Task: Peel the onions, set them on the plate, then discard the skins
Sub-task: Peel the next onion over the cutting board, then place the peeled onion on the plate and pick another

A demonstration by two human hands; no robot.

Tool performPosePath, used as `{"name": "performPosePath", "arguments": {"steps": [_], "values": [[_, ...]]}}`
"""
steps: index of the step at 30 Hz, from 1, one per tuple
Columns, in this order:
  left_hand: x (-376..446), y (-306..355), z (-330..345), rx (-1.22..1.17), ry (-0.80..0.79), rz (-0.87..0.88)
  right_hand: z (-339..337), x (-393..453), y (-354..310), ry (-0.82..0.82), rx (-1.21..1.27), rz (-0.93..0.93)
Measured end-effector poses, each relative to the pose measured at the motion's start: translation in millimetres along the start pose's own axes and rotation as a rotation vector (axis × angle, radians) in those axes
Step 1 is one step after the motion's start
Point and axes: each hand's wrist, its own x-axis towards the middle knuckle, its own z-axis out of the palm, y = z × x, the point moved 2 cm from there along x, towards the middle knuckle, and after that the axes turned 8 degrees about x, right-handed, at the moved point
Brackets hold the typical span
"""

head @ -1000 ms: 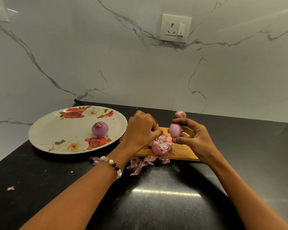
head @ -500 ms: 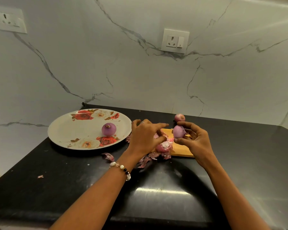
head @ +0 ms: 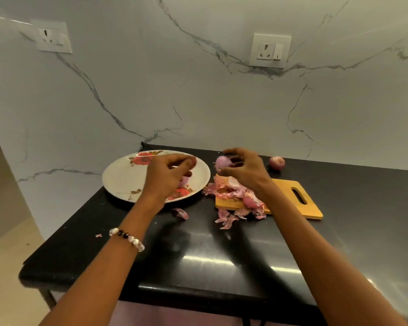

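Note:
My right hand [head: 245, 172] grips a peeled purple onion [head: 222, 162] in the air between the floral plate [head: 118, 182] and the yellow cutting board [head: 290, 198]. My left hand [head: 167, 176] hovers over the plate's right half with its fingers loosely curled and nothing plainly in them. It partly hides a peeled onion [head: 185, 181] lying on the plate. A heap of pink onion skins [head: 229, 189] covers the board's left end, with a reddish onion [head: 249, 201] lying among them. An unpeeled onion [head: 276, 162] sits on the counter behind the board.
Loose skins lie on the black counter [head: 210, 250] in front of the plate [head: 180, 213] and the board [head: 226, 220]. The marble wall with two sockets rises right behind. The counter's left edge drops to the floor.
My right hand has carried the peeled onion left, off the board and toward the plate. My left hand has left the skin heap and moved over the plate. The view has pulled back.

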Motion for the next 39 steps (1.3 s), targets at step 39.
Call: {"name": "performPosePath", "arguments": {"steps": [39], "values": [[67,7,147,0.039,-0.093,-0.036,-132,91,120,0.207,-0.622,0.234]]}}
